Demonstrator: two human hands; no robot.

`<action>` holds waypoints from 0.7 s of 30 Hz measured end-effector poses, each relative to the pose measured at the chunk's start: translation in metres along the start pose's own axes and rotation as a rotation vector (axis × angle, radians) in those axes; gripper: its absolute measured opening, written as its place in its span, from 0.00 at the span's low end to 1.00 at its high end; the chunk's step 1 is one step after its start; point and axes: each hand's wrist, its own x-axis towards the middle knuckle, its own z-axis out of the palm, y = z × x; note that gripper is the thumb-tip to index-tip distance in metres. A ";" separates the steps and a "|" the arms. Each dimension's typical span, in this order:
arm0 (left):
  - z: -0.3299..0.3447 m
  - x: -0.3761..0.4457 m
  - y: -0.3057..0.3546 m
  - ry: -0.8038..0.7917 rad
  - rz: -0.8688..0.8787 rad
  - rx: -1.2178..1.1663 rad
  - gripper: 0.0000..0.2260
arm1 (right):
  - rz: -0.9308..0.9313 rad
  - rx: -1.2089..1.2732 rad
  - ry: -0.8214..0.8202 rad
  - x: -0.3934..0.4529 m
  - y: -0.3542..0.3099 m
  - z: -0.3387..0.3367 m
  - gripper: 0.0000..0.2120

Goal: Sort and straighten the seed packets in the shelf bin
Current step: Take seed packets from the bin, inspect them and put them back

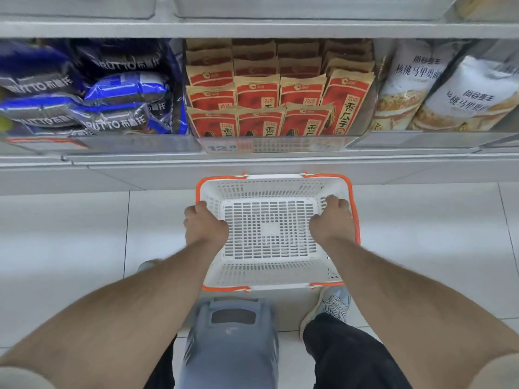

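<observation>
The left hand [205,224] curls over the left rim of a white perforated plastic shopping basket with orange handles [269,279], its grip clamped on that rim, and the right hand [332,219] holds the right rim the same way, fingers hooked inside the wall. The basket sits low above the pale tiled floor [70,234], its long axis running away from the person toward the shelf, and nothing lies in it.

Beyond and above the basket, the red and tan paper seed packets [261,99] stand in a clear plastic shelf bin [278,144] in the middle of the grey metal shelf [252,160]. They stand upright with their long axes vertical, faces toward the person, in about 4 columns several rows deep; the rightmost column leans to the right. Chinese characters run down their fronts. A price tag [222,148] on the bin front reads "12." before it blurs.

To the left, blue and black snack bags [92,99] marked "BRUTTO" lie tumbled. To the right stand white cereal bags [438,88] with Chinese print. Below the basket are a grey plastic stool [230,341] and a grey patterned trainer [331,304].
</observation>
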 end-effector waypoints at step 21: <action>0.008 0.094 0.056 1.070 1.061 0.079 0.15 | -0.524 0.034 0.859 0.089 -0.043 -0.025 0.28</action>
